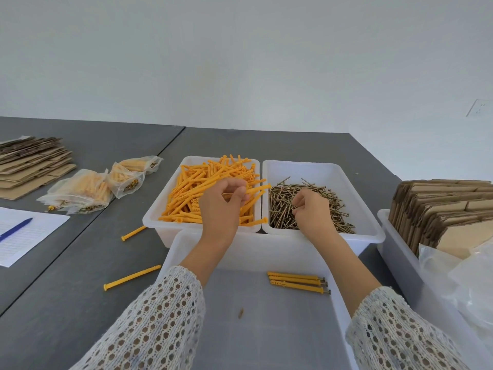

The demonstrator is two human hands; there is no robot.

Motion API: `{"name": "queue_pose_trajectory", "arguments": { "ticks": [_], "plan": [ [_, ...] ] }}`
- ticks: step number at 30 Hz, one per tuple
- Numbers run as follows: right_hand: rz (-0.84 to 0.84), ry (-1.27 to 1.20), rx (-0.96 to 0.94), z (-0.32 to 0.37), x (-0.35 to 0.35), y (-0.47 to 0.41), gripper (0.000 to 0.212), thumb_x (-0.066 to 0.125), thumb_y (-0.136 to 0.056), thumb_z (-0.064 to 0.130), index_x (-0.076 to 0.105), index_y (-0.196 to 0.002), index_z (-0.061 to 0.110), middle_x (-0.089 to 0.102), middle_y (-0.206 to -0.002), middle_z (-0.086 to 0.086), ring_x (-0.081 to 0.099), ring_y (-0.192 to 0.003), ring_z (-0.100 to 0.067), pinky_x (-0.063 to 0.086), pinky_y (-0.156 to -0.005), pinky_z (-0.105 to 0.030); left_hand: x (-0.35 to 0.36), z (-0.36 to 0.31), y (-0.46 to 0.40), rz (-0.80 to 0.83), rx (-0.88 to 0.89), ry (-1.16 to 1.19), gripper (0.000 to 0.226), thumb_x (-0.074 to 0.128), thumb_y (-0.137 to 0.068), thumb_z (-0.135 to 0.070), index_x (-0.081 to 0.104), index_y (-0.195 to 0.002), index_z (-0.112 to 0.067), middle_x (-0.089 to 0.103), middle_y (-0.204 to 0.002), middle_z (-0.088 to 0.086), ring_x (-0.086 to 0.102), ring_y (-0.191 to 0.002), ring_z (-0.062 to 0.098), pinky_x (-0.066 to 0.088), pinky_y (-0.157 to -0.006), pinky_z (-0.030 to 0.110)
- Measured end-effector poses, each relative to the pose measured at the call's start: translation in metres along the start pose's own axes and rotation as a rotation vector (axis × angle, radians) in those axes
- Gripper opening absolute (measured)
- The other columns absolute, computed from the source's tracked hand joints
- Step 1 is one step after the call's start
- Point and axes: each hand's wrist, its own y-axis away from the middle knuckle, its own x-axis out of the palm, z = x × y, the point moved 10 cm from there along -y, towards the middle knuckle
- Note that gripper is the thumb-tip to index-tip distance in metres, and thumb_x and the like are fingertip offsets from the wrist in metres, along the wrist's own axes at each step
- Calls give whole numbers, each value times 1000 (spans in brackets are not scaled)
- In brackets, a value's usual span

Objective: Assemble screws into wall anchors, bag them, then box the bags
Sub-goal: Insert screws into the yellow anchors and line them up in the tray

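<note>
A white bin (170, 188) full of orange wall anchors (192, 188) stands beside a white bin (320, 169) of brass screws (282, 209). My left hand (221, 201) is over the anchor bin, fingers curled around an orange anchor. My right hand (310, 209) reaches into the screw bin and its fingertips pinch at the screws. In the near white tray (266, 252) lie three anchors with screws in them (297, 283).
Three filled clear bags (88, 188) lie at the left, near flat cardboard (29, 164) and a sheet of paper with a blue pen (16, 229). Two loose anchors (132, 277) lie on the grey table. A bin of folded cardboard (440, 209) and plastic bags (466, 276) stands right.
</note>
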Motion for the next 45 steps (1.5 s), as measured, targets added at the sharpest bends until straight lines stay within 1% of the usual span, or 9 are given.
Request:
{"name": "queue_pose_trajectory", "arguments": {
  "ticks": [4,8,11,14,17,23,28,37,45],
  "plan": [
    [19,38,-4,0,2,-2,35,43,-85,-17,60,-92,12,62,-100,-10,60,-97,-25,45,-70,-25,5,7,-1,35,-40,-94,14,68,-91,-8,72,-100,-17,71,-91,-3,67,-88,10,52,-82,24],
    [-227,-65,-94,14,-26,6,37,37,-84,-19,62,-86,9,64,-85,-7,62,-82,-19,45,-69,-18,16,7,0,109,13,-267,19,60,-96,-9,72,-109,-17,66,-99,-9,56,-88,0,43,-73,4],
    [-398,-400,-34,8,-44,13,36,35,-87,-18,60,-87,8,63,-81,-6,66,-73,-18,55,-70,-25,24,0,3,154,142,-413,22,52,-102,-15,73,-107,-11,63,-92,1,49,-87,10,34,-66,15],
    [-384,-916,223,-19,-30,13,29,36,-95,-16,53,-94,7,64,-95,-16,71,-73,-21,57,-63,-22,40,1,9,297,254,-555,26,43,-105,-17,68,-110,-10,51,-89,4,43,-82,14,25,-65,23],
    [-328,-1218,361,-26,-12,17,25,38,-96,-16,49,-103,6,61,-97,-20,71,-72,-19,56,-59,-18,52,3,17,412,319,-590,28,40,-106,-15,61,-125,-11,59,-100,5,52,-87,20,40,-75,33],
    [-199,-1262,382,-15,1,16,26,42,-97,-14,46,-111,8,63,-94,-18,71,-70,-19,56,-59,-20,53,-4,21,435,350,-604,28,40,-106,-17,58,-128,-19,57,-74,-2,52,-65,20,46,-61,42],
    [-13,-1272,333,8,18,20,27,44,-96,-15,45,-114,5,62,-91,-20,70,-66,-20,58,-60,-22,54,-4,24,455,332,-651,33,40,-106,-20,55,-136,-25,68,-88,1,58,-75,21,48,-65,40],
    [-325,-1500,478,-42,-16,13,38,30,-94,-21,42,-119,6,56,-98,-22,66,-78,-22,60,-72,-27,56,-7,25,489,344,-624,35,39,-106,-20,57,-136,-28,53,-77,-12,47,-66,12,37,-57,31],
    [-269,-1187,378,-33,-21,12,39,36,-93,-20,42,-119,9,61,-91,-16,67,-70,-19,56,-58,-19,59,-6,26,522,356,-661,36,38,-106,-22,57,-136,-30,54,-78,-12,47,-68,10,34,-57,28]
  ]
}}
